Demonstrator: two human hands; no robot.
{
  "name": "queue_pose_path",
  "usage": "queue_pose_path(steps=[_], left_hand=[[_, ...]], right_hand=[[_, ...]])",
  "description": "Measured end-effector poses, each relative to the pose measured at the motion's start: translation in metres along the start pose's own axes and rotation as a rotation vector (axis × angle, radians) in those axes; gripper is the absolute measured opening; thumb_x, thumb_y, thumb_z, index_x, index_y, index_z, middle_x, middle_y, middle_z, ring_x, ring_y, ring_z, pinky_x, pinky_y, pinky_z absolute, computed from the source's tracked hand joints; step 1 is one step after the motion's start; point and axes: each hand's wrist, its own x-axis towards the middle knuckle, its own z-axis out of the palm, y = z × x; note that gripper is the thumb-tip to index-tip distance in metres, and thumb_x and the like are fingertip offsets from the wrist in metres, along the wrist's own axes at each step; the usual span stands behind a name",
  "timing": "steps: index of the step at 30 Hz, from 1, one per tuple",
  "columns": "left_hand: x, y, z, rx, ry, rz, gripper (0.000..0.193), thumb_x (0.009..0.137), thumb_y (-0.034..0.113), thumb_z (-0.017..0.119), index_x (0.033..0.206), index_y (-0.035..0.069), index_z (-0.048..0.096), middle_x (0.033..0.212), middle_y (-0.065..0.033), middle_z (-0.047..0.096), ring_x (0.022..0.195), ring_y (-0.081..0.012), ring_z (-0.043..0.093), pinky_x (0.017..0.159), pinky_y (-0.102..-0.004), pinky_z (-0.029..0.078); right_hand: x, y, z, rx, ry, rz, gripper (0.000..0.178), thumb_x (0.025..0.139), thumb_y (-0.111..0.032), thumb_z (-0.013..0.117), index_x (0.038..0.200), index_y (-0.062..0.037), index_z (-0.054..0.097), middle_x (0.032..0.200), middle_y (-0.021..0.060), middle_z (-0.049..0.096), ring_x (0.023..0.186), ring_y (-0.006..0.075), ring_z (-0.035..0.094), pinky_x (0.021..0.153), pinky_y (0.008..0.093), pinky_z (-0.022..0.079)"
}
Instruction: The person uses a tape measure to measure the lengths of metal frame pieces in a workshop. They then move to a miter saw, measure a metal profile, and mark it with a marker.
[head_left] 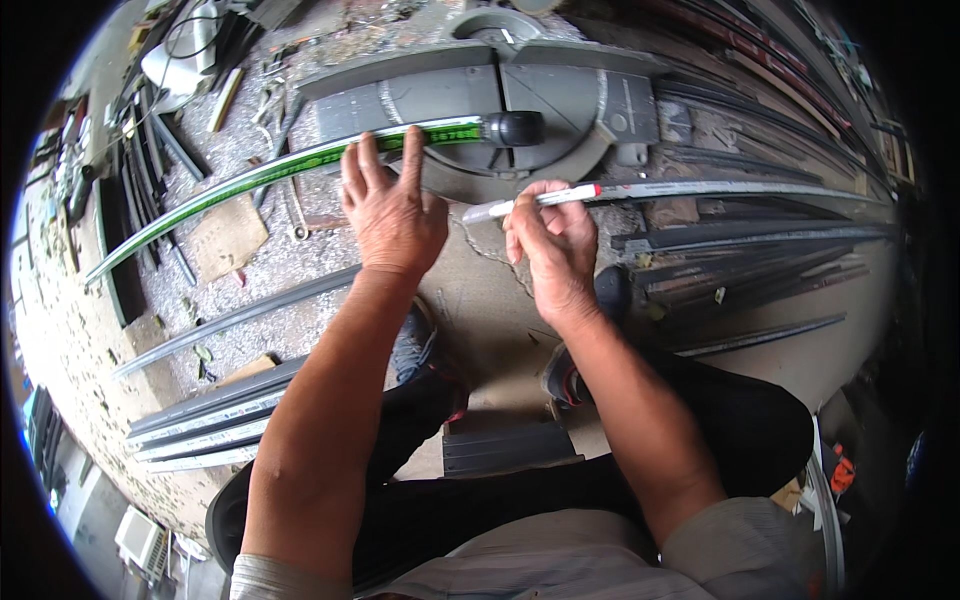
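Observation:
My left hand (396, 215) lies with spread fingers on a long narrow strip (270, 172) with a green face and pale edges. The strip runs from the far left to a black rounded piece (515, 128); whether the two are joined I cannot tell. Behind and under them is the grey round bed of a mitre saw (562, 110). To the right, my right hand (553, 245) pinches a slim white marker pen (567, 195) with a red end. A pale tapered tip sticks out left of those fingers. Both hands are near the saw's front edge.
Dark metal profiles (760, 235) lie stacked on the right, and others (205, 425) at the lower left. A ring spanner (298, 215) and a brown board piece (228, 238) lie left of the saw. Shavings litter the floor. My shoes (415, 340) stand below my hands.

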Motion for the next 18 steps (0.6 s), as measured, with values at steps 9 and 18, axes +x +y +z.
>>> queue_pose_path(steps=[9,18], left_hand=[[-0.002,0.000,0.008,-0.039,0.106,0.049,0.084,0.092,0.044,0.073,0.169,0.025,0.046,0.170,-0.0329,0.030,0.157,-0.0545,0.028,0.123,-0.0694,0.028],[-0.002,-0.003,0.006,0.009,0.066,0.025,0.079,0.097,0.047,0.068,0.170,0.026,0.046,0.170,-0.0307,0.030,0.158,-0.0561,0.028,0.123,-0.0691,0.031]], right_hand=[[0.038,0.029,0.036,-0.519,-0.078,-0.223,0.011,0.100,-0.007,0.075,0.108,-0.0050,0.067,0.085,0.0000,0.070,0.075,0.0066,0.066,0.067,0.0266,0.055],[0.052,0.033,0.035,-0.602,-0.232,-0.234,0.011,0.101,-0.013,0.076,0.107,-0.0059,0.070,0.083,0.0072,0.073,0.075,0.0143,0.071,0.069,0.0340,0.057]])
